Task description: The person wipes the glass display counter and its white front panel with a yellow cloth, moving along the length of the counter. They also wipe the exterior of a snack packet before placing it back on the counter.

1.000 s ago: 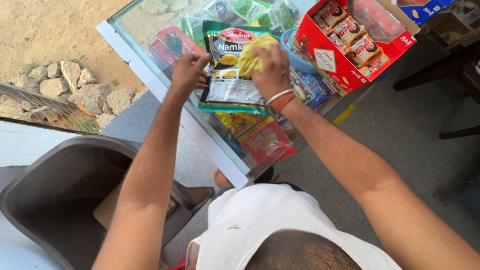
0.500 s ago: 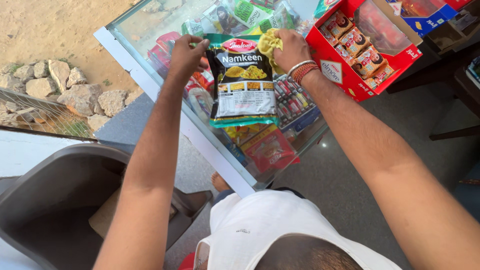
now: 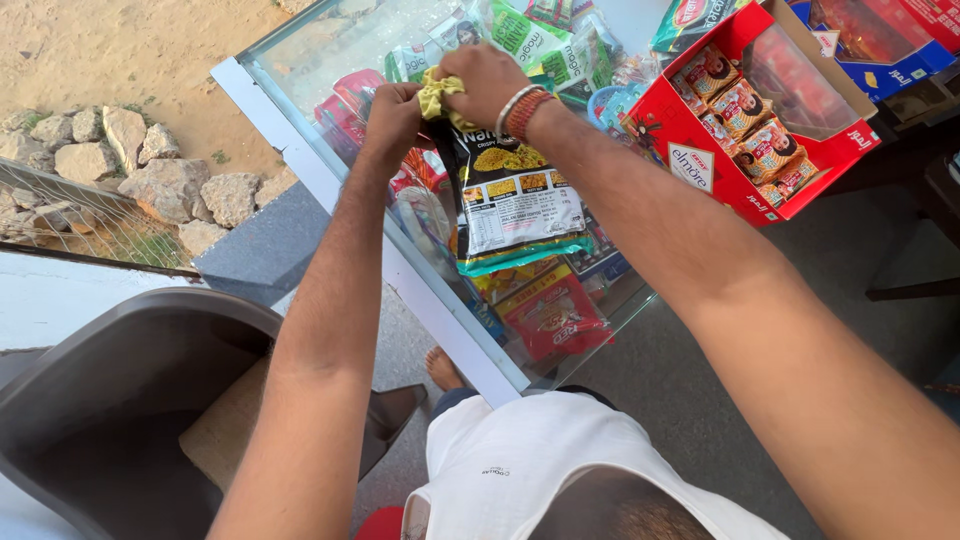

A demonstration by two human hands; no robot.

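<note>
- Head view: I log the left hand (image 3: 392, 122) pinching the snack packet's (image 3: 515, 200) top edge.
- Right hand (image 3: 482, 82) clenched on a yellow cloth (image 3: 437, 97), touching that edge.
- Packet hangs below both hands, long axis toward me, over the glass counter's (image 3: 300, 160) near edge.

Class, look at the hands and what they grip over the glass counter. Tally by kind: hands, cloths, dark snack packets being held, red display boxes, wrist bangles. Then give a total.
Hands: 2, left hand and right hand
Yellow cloth: 1
Dark snack packet: 1
Red display box: 1
Wrist bangles: at least 2, exact number unclear
Total: at least 7
</note>
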